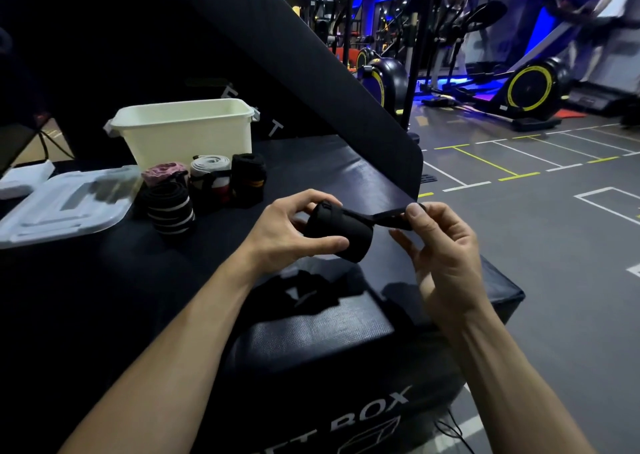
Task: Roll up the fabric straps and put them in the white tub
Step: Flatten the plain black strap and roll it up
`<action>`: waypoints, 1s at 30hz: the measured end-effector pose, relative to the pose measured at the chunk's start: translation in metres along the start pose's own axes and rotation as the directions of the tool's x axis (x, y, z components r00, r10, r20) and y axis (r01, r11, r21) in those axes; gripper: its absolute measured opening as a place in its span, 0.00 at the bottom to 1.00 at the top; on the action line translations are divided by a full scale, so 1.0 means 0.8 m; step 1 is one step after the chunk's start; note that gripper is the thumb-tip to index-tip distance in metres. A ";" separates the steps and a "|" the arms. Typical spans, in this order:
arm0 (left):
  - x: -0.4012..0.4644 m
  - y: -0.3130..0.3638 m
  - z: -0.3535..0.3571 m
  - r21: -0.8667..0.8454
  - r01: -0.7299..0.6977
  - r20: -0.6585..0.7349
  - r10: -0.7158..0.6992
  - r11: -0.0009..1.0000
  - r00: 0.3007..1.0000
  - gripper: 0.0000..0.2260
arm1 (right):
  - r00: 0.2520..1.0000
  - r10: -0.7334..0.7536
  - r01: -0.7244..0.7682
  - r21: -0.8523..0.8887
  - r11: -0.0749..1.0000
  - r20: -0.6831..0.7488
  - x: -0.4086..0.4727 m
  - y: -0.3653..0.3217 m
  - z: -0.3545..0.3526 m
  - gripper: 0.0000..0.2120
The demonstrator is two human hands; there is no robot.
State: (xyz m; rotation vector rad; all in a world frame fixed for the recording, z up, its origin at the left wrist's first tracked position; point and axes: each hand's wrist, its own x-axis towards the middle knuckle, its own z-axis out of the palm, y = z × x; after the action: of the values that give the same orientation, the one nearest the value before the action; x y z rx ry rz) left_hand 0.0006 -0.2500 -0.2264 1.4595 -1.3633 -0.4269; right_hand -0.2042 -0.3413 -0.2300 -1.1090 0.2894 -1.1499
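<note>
Left grip: the left hand (294, 232) is closed around a black rolled strap (341, 237), thumb along its near side, fingers over the top.
Right grip: the right hand (440, 245) pinches the strap's loose tail (388, 218) between thumb and forefinger, the other fingers spread; the tail runs taut from the roll toward 3 o'clock.
Open room: both hands hover above the worktop (311, 176), near its right edge; bare padding lies toward 12 o'clock, floor beyond the edge at 3 o'clock.
Finished rolls: four rolled straps (204, 183) stand clustered at 10 o'clock, just in front of the white tub (187, 131).
Tub: upright, open-topped, well apart from the hands.
Lid: a clear lid (65, 204) lies flat at 9 o'clock.
Near surface: a dark strap heap (304, 291) lies at 6 o'clock.
Room: gym machines (519, 83) stand on a lined floor at 2 o'clock.
</note>
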 end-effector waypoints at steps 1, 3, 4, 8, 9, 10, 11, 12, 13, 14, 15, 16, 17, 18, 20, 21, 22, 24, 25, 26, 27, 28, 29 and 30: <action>0.000 -0.001 0.001 0.017 0.003 -0.011 -0.003 1.000 1.000 0.26 | 1.000 -0.013 0.013 -0.004 1.000 0.002 0.000 -0.001 0.001 0.06; 0.000 -0.003 0.002 0.078 0.000 -0.048 0.003 0.997 0.999 0.26 | 0.999 -0.050 0.049 -0.087 0.995 -0.012 0.000 0.000 0.005 0.06; 0.001 -0.004 0.003 0.107 0.000 -0.068 0.007 0.994 0.998 0.25 | 0.998 -0.065 0.062 -0.141 0.988 -0.020 0.001 0.001 0.007 0.05; 0.000 -0.007 0.006 0.253 0.007 -0.109 0.021 0.968 0.994 0.21 | 0.993 -0.089 0.062 -0.283 0.957 -0.084 0.003 0.011 0.014 0.05; 0.000 -0.007 0.008 0.296 0.005 -0.115 0.031 0.955 0.993 0.21 | 0.990 -0.103 0.067 -0.325 0.943 -0.096 0.003 0.013 0.016 0.06; 0.000 -0.007 0.009 0.340 -0.003 -0.122 0.047 0.940 0.991 0.22 | 0.988 -0.108 0.065 -0.351 0.934 -0.106 0.003 0.014 0.018 0.06; -0.001 -0.007 0.011 0.382 -0.015 -0.128 0.069 0.924 0.989 0.22 | 0.988 -0.100 0.053 -0.351 0.935 -0.116 0.002 0.015 0.022 0.07; 0.000 -0.007 0.012 0.416 -0.025 -0.140 0.092 0.909 0.986 0.23 | 0.989 -0.073 0.029 -0.320 0.947 -0.126 0.001 0.015 0.028 0.07; 0.000 -0.007 0.014 0.434 -0.033 -0.161 0.113 0.900 0.980 0.23 | 0.991 -0.023 -0.012 -0.254 0.967 -0.133 -0.002 0.014 0.035 0.07; 0.001 -0.007 0.016 0.433 -0.032 -0.193 0.127 0.901 0.973 0.23 | 0.990 0.042 -0.064 -0.165 0.984 -0.135 -0.004 0.013 0.041 0.08; 0.002 -0.007 0.019 0.409 -0.019 -0.238 0.127 0.912 0.963 0.23 | 0.986 0.108 -0.118 -0.070 0.991 -0.129 -0.007 0.013 0.047 0.08; 0.002 -0.007 0.021 0.360 0.002 -0.289 0.110 0.933 0.951 0.22 | 0.978 0.171 -0.170 0.016 0.985 -0.116 -0.010 0.014 0.051 0.09; 0.004 -0.007 0.022 0.284 0.026 -0.337 0.075 0.958 0.939 0.22 | 0.967 0.230 -0.222 0.083 0.971 -0.105 -0.012 0.015 0.054 0.09; 0.005 -0.008 0.023 0.179 0.052 -0.371 0.018 0.982 0.928 0.21 | 0.953 0.288 -0.273 0.138 0.952 -0.099 -0.014 0.017 0.056 0.10; 0.007 -0.006 0.025 -0.079 0.095 -0.375 -0.118 0.992 0.920 0.20 | 0.916 0.387 -0.355 0.235 0.905 -0.107 -0.016 0.021 0.057 0.10; 0.008 -0.004 0.026 -0.194 0.108 -0.347 -0.172 0.975 0.922 0.18 | 0.902 0.415 -0.372 0.272 0.887 -0.120 -0.015 0.023 0.056 0.10; 0.008 -0.002 0.027 -0.290 0.122 -0.309 -0.213 0.949 0.927 0.17 | 0.894 0.428 -0.376 0.293 0.879 -0.136 -0.015 0.024 0.056 0.09; 0.007 0.004 0.028 -0.449 0.155 -0.214 -0.274 0.880 0.937 0.15 | 0.888 0.433 -0.375 0.304 0.876 -0.152 -0.012 0.026 0.055 0.09; 0.007 0.005 0.029 -0.505 0.175 -0.164 -0.293 0.845 0.942 0.17 | 0.886 0.439 -0.381 0.307 0.872 -0.148 -0.011 0.027 0.055 0.09; 0.007 0.005 0.028 -0.542 0.189 -0.109 -0.291 0.819 0.950 0.20 | 0.881 0.451 -0.392 0.316 0.864 -0.140 -0.010 0.028 0.054 0.09; 0.007 0.003 0.027 -0.559 0.192 -0.049 -0.264 0.807 0.963 0.24 | 0.874 0.468 -0.408 0.325 0.853 -0.129 -0.009 0.028 0.052 0.09; 0.006 0.002 0.027 -0.559 0.185 0.008 -0.218 0.809 0.976 0.27 | 0.867 0.485 -0.426 0.334 0.841 -0.115 -0.008 0.027 0.051 0.10; 0.005 0.003 0.026 -0.554 0.173 0.049 -0.176 0.815 0.983 0.27 | 0.862 0.498 -0.441 0.343 0.830 -0.095 -0.008 0.026 0.049 0.10; 0.005 0.004 0.025 -0.557 0.166 0.076 -0.149 0.814 0.986 0.25 | 0.859 0.507 -0.455 0.346 0.820 -0.071 -0.008 0.025 0.048 0.11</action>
State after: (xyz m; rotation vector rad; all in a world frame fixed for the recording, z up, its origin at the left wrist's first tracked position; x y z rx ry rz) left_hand -0.0164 -0.2614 -0.2303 1.0692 -1.0137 -0.8817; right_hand -0.1691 -0.3150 -0.2299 -0.6028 0.4649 -0.7890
